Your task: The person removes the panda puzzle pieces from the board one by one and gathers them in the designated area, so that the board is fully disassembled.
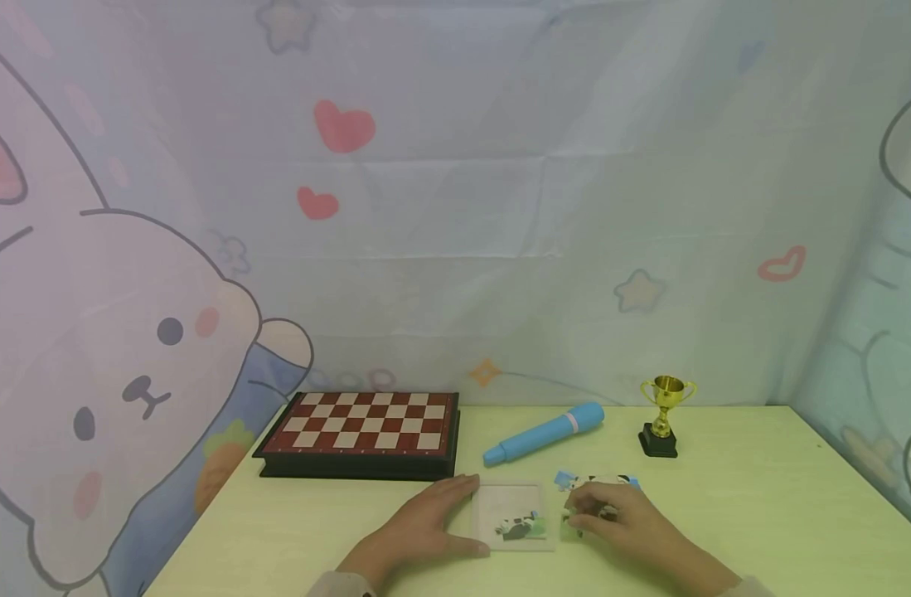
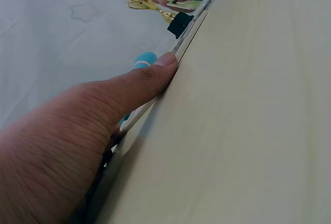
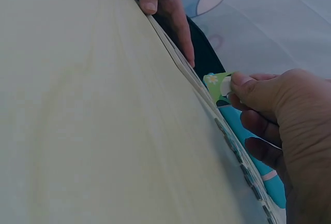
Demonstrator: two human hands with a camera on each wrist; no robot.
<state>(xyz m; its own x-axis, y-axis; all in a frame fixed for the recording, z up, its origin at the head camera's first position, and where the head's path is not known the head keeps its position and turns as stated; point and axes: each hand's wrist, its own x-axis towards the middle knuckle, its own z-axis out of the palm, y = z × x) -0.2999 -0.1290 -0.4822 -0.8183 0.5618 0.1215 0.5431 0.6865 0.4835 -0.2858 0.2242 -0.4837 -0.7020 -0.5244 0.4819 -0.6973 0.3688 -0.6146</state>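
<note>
A square, pale jigsaw tray (image 1: 500,501) lies near the front of the table, with joined cow-picture pieces (image 1: 516,528) in its lower right part. My left hand (image 1: 425,526) spans the tray's left side with thumb and fingers extended, thumb at the near corner, fingertips at the far one. In the left wrist view the thumb (image 2: 150,74) lies along the tray's edge. Just right of the tray, my right hand (image 1: 619,518) pinches a green jigsaw piece with a white flower (image 3: 213,81) between thumb and fingers. More cow-patterned pieces (image 1: 608,479) lie behind that hand, partly hidden by it.
A red-and-white chessboard box (image 1: 365,427) stands behind the left hand. Beyond the tray lies a blue, pen-shaped stick (image 1: 545,434), slanted. At the back right stands a small gold trophy cup (image 1: 664,406) on a black base. A printed cloth (image 1: 455,290) hangs behind the table.
</note>
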